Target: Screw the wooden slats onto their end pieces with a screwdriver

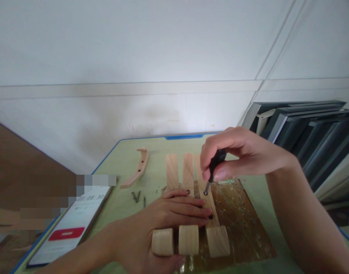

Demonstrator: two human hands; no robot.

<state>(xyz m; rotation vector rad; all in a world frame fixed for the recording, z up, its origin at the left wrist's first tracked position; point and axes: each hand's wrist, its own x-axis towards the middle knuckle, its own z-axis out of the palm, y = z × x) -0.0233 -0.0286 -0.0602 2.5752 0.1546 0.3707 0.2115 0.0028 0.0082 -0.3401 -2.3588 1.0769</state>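
Observation:
My right hand (234,154) is closed around the black handle of a screwdriver (218,160). The screwdriver's tip points down at a screw (205,193) in the rightmost wooden hook (212,207). Three pale wooden hooks lie side by side, their curved ends toward me. Across them rests my left hand (177,213), its fingers pressing on the slats and its thumb round the near side of the curved ends. On the middle hook (188,171) a screw head (188,192) shows by my fingers. The left hook (172,171) is partly covered by my hand.
Under the hooks lies a brown board (243,228) marked with holes. Another curved wooden hook (140,167) with two holes and several loose screws (137,196) lie left. A phone (69,224) showing a timer is at the left edge. Dark panels (314,140) lean at the right.

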